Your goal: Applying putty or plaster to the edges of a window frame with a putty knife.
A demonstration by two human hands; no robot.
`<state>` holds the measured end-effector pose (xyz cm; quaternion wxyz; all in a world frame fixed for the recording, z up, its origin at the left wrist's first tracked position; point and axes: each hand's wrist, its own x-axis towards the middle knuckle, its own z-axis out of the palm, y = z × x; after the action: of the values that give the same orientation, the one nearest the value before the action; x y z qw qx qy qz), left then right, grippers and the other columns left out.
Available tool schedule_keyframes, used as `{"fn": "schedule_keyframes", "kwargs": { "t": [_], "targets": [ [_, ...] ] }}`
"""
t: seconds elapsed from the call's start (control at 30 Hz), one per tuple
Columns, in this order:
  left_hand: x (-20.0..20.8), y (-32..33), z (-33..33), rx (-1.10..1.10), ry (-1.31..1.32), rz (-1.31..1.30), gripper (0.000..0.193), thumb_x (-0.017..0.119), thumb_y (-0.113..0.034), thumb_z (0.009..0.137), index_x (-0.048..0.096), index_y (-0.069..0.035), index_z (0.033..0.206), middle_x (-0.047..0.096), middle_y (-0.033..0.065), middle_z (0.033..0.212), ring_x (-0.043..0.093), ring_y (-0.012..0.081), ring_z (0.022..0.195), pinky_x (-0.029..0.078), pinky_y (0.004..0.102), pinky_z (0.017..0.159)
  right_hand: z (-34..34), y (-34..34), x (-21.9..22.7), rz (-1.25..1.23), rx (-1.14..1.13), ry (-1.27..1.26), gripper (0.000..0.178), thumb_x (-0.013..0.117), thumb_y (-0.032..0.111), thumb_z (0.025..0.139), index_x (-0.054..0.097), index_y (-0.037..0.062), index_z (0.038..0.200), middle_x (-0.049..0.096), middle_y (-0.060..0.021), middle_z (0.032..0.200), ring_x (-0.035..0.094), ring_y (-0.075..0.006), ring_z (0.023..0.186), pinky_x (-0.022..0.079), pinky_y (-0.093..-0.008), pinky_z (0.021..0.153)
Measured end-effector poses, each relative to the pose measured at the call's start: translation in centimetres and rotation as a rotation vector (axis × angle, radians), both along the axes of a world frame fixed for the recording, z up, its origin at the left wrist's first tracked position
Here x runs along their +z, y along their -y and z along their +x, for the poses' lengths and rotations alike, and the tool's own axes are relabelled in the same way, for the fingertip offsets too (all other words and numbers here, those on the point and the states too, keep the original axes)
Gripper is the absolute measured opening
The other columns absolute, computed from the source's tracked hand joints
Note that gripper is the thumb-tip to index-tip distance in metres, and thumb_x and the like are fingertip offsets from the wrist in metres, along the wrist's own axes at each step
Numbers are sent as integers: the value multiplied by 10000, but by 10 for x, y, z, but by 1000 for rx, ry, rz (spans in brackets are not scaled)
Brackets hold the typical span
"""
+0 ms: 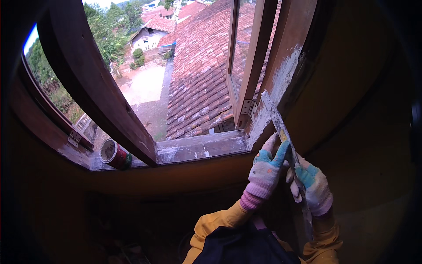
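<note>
Both hands wear pale gloves with turquoise patches and meet at a long, thin, flat strip smeared with grey putty. It slants from the window frame down past my wrists; whether it is one piece or two tools overlapping I cannot tell. My left hand presses it between thumb and fingers near a yellow patch. Lower down, my right hand is closed around it, some fingers hidden. The strip's upper tip lies in front of the wooden window jamb, which bears a rough whitish putty coat.
An open tin with a red and green side stands on the sill at left, behind a dark wooden upright. The hinged casement is swung outward on the right. Outside are a tiled roof, trees and a yard.
</note>
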<state>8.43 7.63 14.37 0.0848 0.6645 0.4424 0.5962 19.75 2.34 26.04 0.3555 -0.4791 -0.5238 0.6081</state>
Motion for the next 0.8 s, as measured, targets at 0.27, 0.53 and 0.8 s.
{"fn": "schedule_keyframes", "kwargs": {
  "t": [0.27, 0.53, 0.8],
  "targets": [
    [-44, 18, 0, -370, 642, -565, 417, 571, -193, 859, 468, -102, 1253, 498, 121, 1179, 559, 215, 944, 455, 297, 817, -8, -3, -52, -170, 49, 15, 419, 404, 227, 949, 379, 30, 1319, 507, -11, 736, 446, -62, 478, 378, -195, 407],
    [-46, 10, -2, -318, 718, -824, 572, 529, -257, 891, 302, -14, 1356, 632, 117, 966, 576, 152, 857, 444, 254, 768, -16, -8, -100, -202, -50, 16, 348, 435, 303, 932, 492, 75, 1188, 436, 9, 524, 384, -72, 396, 327, -204, 371],
    [-37, 5, 0, -357, 719, -746, 526, 516, -359, 879, 375, -76, 1299, 635, 150, 884, 615, 280, 829, 466, 347, 726, -22, -9, -79, -167, -85, 41, 349, 441, 296, 930, 488, 80, 1200, 411, 17, 513, 360, -71, 379, 309, -206, 355]
  ]
}}
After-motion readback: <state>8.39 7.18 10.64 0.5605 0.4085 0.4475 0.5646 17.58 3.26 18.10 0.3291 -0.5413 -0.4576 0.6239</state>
